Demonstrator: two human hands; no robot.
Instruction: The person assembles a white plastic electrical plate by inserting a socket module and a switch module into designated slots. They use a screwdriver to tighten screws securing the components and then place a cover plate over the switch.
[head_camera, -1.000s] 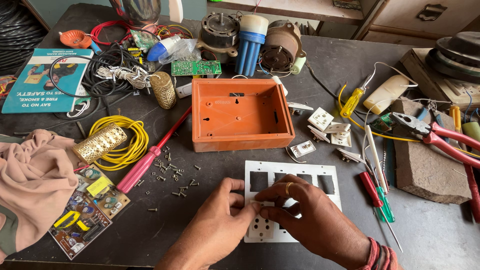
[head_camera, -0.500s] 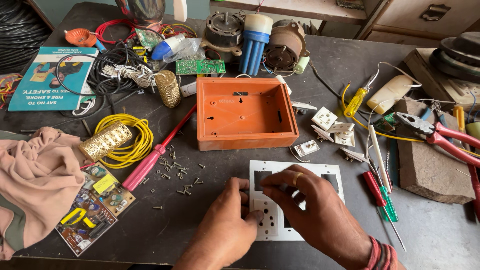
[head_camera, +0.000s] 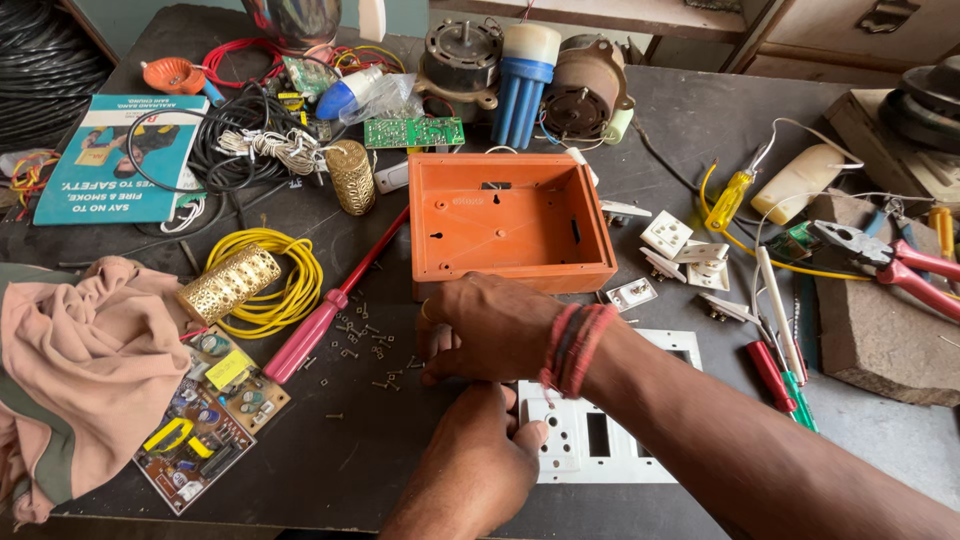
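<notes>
Two bare hands work at a cluttered bench: the left hand (head_camera: 480, 470) pinches the near corner of a white switch plate (head_camera: 610, 440) lying flat, while the right hand (head_camera: 490, 330), fingers curled downward, reaches across to scattered screws (head_camera: 365, 335) beside an orange box (head_camera: 505, 220).

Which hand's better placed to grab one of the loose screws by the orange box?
Probably the right hand: its fingertips are down at the scattered screws beside the orange box. The left hand is busy gripping the white switch plate.
</notes>
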